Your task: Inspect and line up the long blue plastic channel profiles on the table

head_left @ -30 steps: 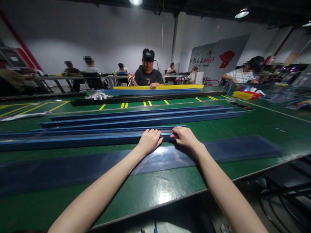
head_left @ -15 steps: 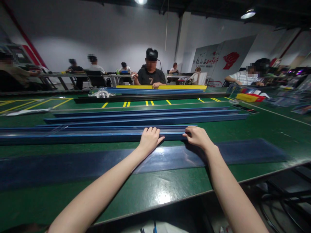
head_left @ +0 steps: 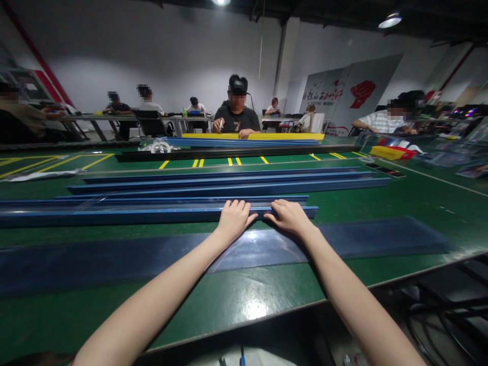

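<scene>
A long blue channel strip (head_left: 152, 215) lies across the green table, its right end just past my hands. Near that end my left hand (head_left: 234, 217) grips the strip's near edge, fingers curled over the top and thumb along the front. Close to its right, my right hand (head_left: 286, 215) holds the same edge in the same manner, fingers bent over it. My fingertips are hidden inside the channel. Between the strip and my body a flat, clear bluish plastic sheet (head_left: 366, 238) lies under my forearms.
Farther back lie more blue strips (head_left: 229, 185), a black strip (head_left: 282, 150) and a phone (head_left: 385, 170). Across the table a person (head_left: 238, 114) sits behind a yellow strip (head_left: 274, 136). Plastic parts and a yellow-red tray (head_left: 392, 151) stand at the right.
My right hand has slid left along the strip, closer to my left hand, uncovering the strip's right end. My left hand has stayed in place.
</scene>
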A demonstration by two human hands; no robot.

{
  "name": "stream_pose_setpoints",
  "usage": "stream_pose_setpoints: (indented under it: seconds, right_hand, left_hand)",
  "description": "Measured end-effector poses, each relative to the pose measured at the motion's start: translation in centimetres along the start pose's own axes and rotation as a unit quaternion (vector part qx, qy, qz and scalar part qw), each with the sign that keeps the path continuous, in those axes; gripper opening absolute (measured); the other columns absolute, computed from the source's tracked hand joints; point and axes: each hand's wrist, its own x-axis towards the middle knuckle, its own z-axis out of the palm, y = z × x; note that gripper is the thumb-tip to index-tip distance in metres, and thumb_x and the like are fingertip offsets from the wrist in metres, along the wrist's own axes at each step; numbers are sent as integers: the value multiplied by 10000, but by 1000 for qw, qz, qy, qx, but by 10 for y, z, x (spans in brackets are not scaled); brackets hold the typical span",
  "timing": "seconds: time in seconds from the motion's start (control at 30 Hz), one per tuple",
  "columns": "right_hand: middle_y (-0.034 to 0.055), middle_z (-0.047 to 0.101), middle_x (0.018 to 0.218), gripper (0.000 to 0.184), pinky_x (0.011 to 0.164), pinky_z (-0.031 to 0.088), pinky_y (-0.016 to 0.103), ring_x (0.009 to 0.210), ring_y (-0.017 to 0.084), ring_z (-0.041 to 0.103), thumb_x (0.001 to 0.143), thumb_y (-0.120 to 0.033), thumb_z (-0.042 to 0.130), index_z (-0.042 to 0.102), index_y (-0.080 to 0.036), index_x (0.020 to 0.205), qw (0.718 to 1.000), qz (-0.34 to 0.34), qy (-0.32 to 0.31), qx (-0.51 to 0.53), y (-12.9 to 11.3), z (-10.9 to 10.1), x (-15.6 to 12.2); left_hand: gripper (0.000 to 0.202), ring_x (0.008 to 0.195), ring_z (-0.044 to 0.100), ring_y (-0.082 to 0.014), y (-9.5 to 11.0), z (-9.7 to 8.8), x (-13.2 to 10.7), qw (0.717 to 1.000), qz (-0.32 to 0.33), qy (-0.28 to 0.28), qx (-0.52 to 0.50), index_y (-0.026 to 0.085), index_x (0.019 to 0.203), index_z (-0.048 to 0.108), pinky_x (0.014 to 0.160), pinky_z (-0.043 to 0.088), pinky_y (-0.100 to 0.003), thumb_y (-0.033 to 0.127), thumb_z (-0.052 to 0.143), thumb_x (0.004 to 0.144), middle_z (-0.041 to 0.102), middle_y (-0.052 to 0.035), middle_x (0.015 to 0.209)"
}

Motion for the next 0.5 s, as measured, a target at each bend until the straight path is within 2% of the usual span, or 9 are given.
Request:
stream_pose_setpoints:
  seconds: [0.5]
  right_hand:
    - [73, 665, 844, 300, 566, 276, 260, 767, 185, 599, 842, -419, 464, 614, -171, 763, 1000, 13, -18, 9, 6, -6, 2]
  left_hand:
    - [304, 831, 536, -227, 0, 0, 1, 999, 7, 29, 12, 148, 885, 559, 703, 322, -333, 439, 476, 855, 615, -76, 865]
